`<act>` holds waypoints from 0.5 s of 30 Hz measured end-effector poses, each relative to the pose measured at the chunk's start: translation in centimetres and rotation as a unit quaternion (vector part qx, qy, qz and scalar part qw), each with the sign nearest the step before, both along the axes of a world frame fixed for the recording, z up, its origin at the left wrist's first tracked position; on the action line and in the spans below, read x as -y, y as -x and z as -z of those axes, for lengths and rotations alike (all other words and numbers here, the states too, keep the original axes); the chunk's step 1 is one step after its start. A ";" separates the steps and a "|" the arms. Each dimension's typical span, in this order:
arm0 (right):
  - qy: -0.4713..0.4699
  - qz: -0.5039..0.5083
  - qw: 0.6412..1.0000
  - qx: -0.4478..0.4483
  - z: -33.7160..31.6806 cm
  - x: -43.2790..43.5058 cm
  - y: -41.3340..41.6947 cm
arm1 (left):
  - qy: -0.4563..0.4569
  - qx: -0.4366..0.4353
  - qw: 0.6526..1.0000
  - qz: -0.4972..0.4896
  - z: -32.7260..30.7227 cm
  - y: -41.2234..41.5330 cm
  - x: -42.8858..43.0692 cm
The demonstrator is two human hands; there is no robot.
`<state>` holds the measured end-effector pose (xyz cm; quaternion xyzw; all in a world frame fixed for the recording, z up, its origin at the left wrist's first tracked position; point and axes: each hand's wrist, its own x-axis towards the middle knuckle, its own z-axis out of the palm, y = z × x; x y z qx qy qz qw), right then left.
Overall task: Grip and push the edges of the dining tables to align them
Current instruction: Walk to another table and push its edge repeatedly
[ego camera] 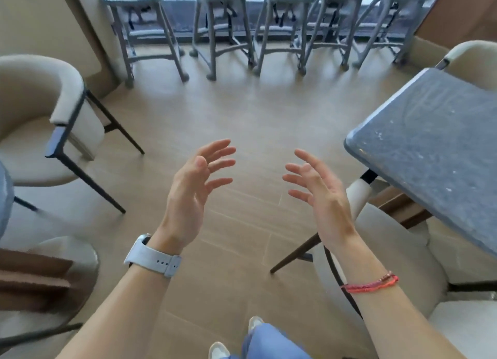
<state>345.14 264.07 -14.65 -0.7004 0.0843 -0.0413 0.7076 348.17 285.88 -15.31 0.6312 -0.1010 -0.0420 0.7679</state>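
Left hand (193,194) and right hand (321,197) hover spread, holding nothing. The grey desk (430,149) stands right of the right hand; likely the approach step, needing a rightward reach to grip its edge.

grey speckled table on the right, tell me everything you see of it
The grey-blue speckled, stone-look tabletop is a thin glossy slab with a rounded near corner, cut off by the right frame edge. A cream upholstered chair is tucked at its near side; a second cream chair stands behind its far corner. Neither the left hand nor the right hand touches it.
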 end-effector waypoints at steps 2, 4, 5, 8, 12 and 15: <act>-0.007 0.027 1.000 -0.004 0.3 0.4 -3.5 | -0.002 -0.004 1.000 0.024 0.5 -4.5 0.7; -0.006 0.047 0.999 -0.005 0.9 1.2 -7.0 | -0.005 -0.006 0.999 0.043 0.7 -8.9 1.8; -0.008 0.059 0.998 -0.005 1.4 2.0 -9.4 | -0.008 -0.003 0.999 0.052 0.9 -11.7 2.5; -0.016 0.076 0.997 0.004 2.3 3.8 -15.2 | -0.020 0.005 0.998 0.067 1.1 -17.9 4.4; -0.037 0.116 0.992 0.005 2.1 7.0 -23.7 | -0.031 -0.002 0.996 0.087 0.0 -27.4 7.5; -0.045 0.145 0.988 0.014 1.6 9.9 -29.3 | -0.040 0.000 0.993 0.111 -1.0 -34.4 10.1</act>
